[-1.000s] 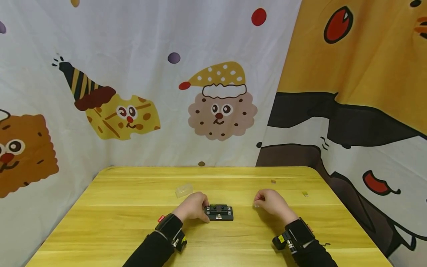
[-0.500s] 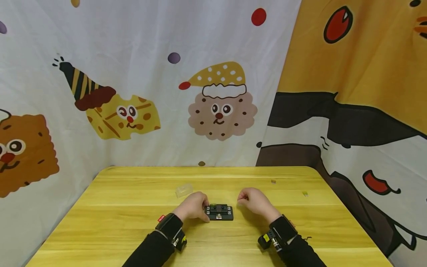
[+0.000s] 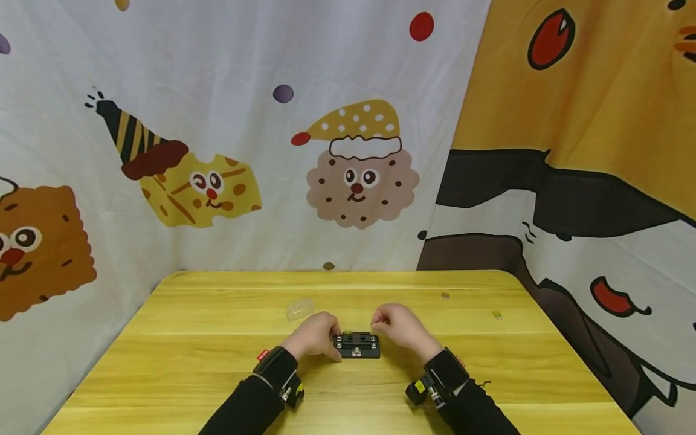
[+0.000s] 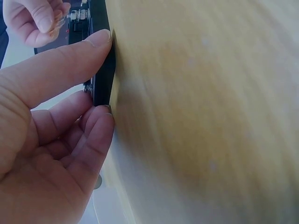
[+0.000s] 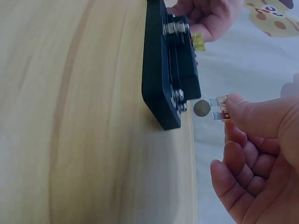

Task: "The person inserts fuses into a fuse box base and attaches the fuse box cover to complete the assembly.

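A black fuse block (image 3: 356, 351) with metal terminal screws lies flat on the table. My left hand (image 3: 313, 336) grips its left end between thumb and fingers, as the left wrist view also shows. One yellow blade fuse (image 5: 199, 42) sits in the block near that end. Just off the block's right end, my right hand (image 3: 401, 326) pinches a small clear, orange-tinted blade fuse (image 5: 223, 108) between thumb and forefinger. The metal prongs of this fuse point toward the block, with a gap between them in the right wrist view.
Behind my left hand lies a clear plastic cover (image 3: 300, 310). Farther back on the right are a small brownish piece (image 3: 446, 295) and a small yellow fuse (image 3: 497, 315). A printed curtain (image 3: 228, 109) hangs behind the wooden table (image 3: 179, 362).
My right hand has moved left across the table with the pinched fuse, up to the block's right end. My left hand and the block have stayed in place.
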`<state>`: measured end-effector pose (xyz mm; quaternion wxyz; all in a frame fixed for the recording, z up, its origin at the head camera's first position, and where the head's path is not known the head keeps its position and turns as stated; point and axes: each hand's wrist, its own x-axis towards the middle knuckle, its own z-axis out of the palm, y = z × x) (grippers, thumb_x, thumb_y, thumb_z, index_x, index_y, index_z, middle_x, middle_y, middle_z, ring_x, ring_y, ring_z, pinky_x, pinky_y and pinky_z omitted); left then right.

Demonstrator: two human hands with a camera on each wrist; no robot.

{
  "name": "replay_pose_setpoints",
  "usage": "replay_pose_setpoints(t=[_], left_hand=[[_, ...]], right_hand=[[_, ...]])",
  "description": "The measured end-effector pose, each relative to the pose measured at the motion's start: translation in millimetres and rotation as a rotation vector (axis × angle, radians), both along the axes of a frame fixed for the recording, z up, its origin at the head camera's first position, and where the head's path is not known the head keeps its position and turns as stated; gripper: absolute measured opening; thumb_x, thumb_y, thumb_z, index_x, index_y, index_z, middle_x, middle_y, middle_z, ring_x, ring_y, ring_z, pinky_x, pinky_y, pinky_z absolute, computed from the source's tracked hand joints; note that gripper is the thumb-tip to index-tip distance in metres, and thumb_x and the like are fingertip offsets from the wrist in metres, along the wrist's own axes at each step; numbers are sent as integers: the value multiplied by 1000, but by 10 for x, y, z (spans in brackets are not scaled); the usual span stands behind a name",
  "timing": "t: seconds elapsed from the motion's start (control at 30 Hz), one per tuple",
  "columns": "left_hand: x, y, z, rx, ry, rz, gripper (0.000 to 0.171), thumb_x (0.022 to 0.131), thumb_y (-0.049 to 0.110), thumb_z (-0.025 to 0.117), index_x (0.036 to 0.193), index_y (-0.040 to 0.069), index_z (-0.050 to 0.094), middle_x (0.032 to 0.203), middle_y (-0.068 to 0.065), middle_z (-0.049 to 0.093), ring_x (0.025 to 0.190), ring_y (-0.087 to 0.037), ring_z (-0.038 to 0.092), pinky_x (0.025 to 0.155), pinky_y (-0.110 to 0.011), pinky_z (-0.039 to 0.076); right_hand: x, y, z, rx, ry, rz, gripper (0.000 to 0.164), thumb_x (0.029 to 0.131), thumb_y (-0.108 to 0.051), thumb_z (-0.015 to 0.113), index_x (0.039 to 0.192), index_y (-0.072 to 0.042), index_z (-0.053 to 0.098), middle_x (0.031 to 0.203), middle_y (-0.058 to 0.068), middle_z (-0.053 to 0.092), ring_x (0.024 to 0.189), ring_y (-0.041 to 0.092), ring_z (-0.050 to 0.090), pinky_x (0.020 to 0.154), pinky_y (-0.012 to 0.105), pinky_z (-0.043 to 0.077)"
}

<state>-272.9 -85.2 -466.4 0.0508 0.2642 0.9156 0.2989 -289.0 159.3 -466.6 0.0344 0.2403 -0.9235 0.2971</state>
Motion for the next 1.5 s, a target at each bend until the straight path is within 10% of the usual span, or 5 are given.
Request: replay_pose_setpoints(t=[1.5], left_hand=[[7, 13, 5, 20, 25, -18, 37, 57, 10, 95, 80, 6, 66, 67, 4, 53, 60, -9, 45, 60, -27, 42]], right_hand=[[102, -212, 5, 30, 39, 15, 15, 89, -11, 74, 80, -19, 64, 77, -8, 52, 68, 9, 49, 63, 29, 42]])
